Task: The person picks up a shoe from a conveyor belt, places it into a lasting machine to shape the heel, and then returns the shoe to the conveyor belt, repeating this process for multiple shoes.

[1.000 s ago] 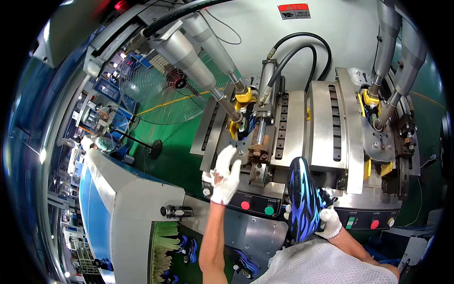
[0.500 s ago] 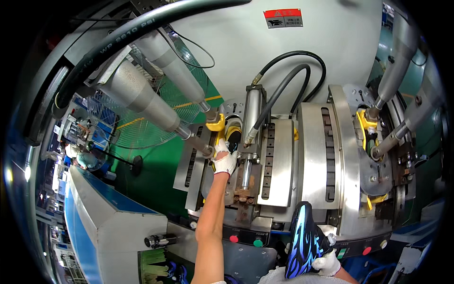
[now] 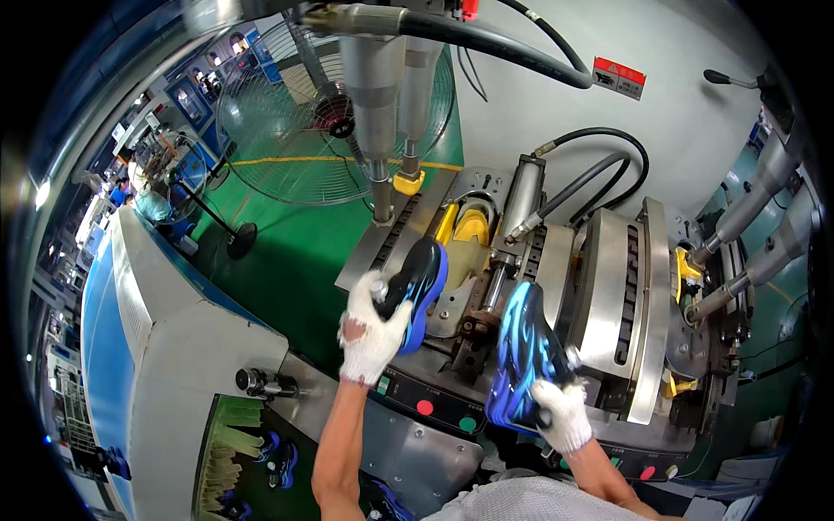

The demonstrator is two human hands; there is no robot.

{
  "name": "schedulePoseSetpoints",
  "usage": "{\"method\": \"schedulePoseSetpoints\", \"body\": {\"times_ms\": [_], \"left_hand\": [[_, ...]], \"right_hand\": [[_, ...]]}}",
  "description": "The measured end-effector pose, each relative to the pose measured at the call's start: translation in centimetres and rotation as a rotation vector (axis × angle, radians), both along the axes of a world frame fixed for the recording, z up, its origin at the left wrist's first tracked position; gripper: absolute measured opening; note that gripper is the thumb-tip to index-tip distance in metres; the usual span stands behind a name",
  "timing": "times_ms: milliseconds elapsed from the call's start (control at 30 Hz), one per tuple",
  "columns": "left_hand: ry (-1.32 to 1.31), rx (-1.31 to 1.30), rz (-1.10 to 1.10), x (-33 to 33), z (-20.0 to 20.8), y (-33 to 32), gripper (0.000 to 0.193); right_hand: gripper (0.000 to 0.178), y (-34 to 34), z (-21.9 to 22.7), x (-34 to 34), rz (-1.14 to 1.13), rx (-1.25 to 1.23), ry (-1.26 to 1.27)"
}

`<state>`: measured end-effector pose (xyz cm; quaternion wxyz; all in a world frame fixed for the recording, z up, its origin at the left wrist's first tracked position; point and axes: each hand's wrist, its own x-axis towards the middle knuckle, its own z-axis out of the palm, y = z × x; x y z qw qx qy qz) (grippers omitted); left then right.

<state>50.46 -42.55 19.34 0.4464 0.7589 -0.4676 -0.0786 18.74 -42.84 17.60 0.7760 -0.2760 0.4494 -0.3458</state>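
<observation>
My left hand [image 3: 370, 330], in a white knitted glove with a brown stain, grips a black sports shoe [image 3: 427, 282] with a blue sole by its heel end. The shoe is tilted, toe pointing away from me, in front of the left press station [image 3: 470, 252]. That station has a yellow pad [image 3: 472, 227] at its far end and no shoe in it. My gloved right hand [image 3: 565, 417] is closed around the heel end of a second shoe [image 3: 524, 343], black with blue flame patterns. This one is held toe up over the front of the machine.
Metal press arms [image 3: 375, 104] rise beyond the left station. A hydraulic cylinder [image 3: 524, 193] and black hoses lie between the stations. Steel blocks [image 3: 612, 304] stand to the right. A control panel [image 3: 434, 404] with coloured buttons runs along the front. More shoes [image 3: 282, 460] lie at lower left.
My left hand has drawn a shoe out of the left station toward me. The left press arms have lifted off. My right hand has raised its shoe higher, and the view has shifted left.
</observation>
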Motion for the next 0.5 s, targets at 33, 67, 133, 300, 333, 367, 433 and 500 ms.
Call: {"method": "schedulePoseSetpoints", "body": {"times_ms": [33,67,133,300,333,367,433,500], "left_hand": [[-0.021,-0.019,0.049,0.3,-0.5,4.1,0.068],[-0.051,-0.029,0.100,0.5,-1.3,8.0,0.069],[0.003,0.008,0.198,-0.2,-2.3,14.7,0.070],[0.228,0.286,0.560,-2.2,-7.0,30.2,0.074],[0.251,0.280,0.585,-3.2,-8.7,31.6,0.071],[0.286,0.263,0.578,-4.0,-10.6,32.2,0.068],[0.230,0.384,0.751,-5.6,-10.2,37.8,0.056],[0.304,0.385,0.939,-7.8,-13.1,43.4,0.054]], "right_hand": [[0.033,-1.6,0.0,3.0,0.070,-0.081,-0.070],[0.031,-2.9,0.4,7.0,0.005,-0.135,-0.138],[0.027,-7.0,1.6,12.5,0.094,-0.070,-0.211],[0.022,-19.6,-7.1,26.2,-0.006,-0.122,0.203],[0.031,-25.2,-11.3,25.4,-0.005,-0.246,0.303],[0.035,-33.0,-15.4,21.7,0.012,-0.461,0.696],[0.058,-32.5,-17.4,25.0,0.306,-0.454,0.895],[0.051,-30.8,-17.1,27.5,0.305,-0.851,1.470]]}}
